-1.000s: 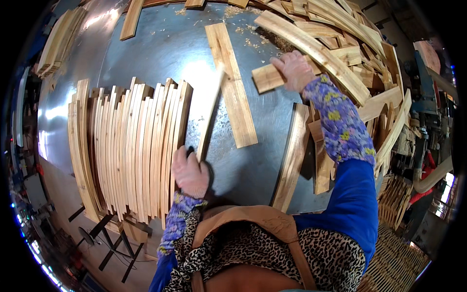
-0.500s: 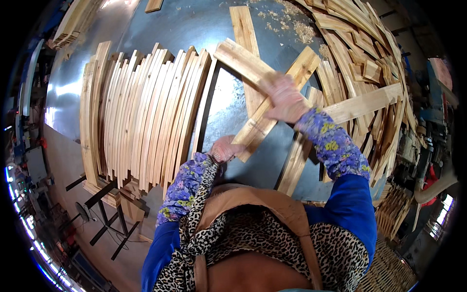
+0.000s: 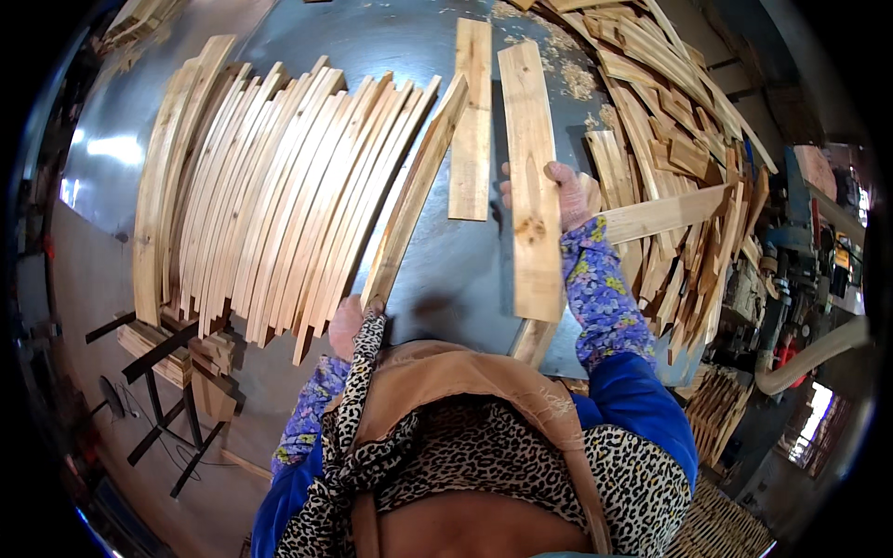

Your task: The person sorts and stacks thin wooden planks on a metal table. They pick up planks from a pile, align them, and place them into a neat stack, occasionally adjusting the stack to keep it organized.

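My right hand (image 3: 575,193) grips a wide, knotty wooden board (image 3: 532,186) by its right edge, the thumb on the near face and fingertips showing past the left edge. The board is raised over the metal table and points away from me. My left hand (image 3: 347,327) is closed at the near end of a narrow wooden slat (image 3: 416,191), which leans alongside a row of upright slats (image 3: 288,195). Part of that hand is hidden by the patterned strap. Between the slat and the wide board, another board (image 3: 472,121) lies on the table.
A heap of loose wooden strips (image 3: 670,139) covers the right side of the table, with wood shavings (image 3: 577,79) beside it. One light board (image 3: 665,214) juts leftward from the heap. Another board (image 3: 535,344) lies at the near edge. A black metal stand (image 3: 172,400) is at lower left.
The crossed boards are apart. My left hand has moved left with a slat, now beside the row. My right hand has turned a wide board lengthwise.
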Available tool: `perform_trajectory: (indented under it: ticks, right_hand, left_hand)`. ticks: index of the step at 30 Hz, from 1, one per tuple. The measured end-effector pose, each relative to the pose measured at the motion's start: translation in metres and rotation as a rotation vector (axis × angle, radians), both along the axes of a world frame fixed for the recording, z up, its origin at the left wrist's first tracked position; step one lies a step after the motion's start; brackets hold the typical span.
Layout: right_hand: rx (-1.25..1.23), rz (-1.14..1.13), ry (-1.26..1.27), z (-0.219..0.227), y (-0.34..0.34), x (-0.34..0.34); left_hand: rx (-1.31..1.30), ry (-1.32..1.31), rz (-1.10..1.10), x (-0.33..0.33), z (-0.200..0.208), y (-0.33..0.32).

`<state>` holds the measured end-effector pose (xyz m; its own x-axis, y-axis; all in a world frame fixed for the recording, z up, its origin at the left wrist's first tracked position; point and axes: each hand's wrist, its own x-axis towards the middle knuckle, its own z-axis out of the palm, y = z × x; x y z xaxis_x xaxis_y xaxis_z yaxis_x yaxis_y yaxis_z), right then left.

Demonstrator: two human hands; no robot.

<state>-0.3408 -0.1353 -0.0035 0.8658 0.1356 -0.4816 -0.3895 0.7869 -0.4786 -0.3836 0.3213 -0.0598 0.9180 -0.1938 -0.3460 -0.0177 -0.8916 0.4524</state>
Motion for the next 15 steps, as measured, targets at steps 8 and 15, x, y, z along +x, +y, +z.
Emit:
perform_trajectory:
  ticks: [8, 15]
  right_hand:
    - [-1.254, 0.155, 0.050, -0.044, 0.216, 0.032]
    - [-1.127, 0.067, 0.051, -0.039, 0.272, 0.001]
  left_hand:
    - [-0.031, -0.068, 0.003, -0.012, 0.053, 0.061]
    - [-0.188, -0.264, -0.091, 0.003, 0.119, 0.162]
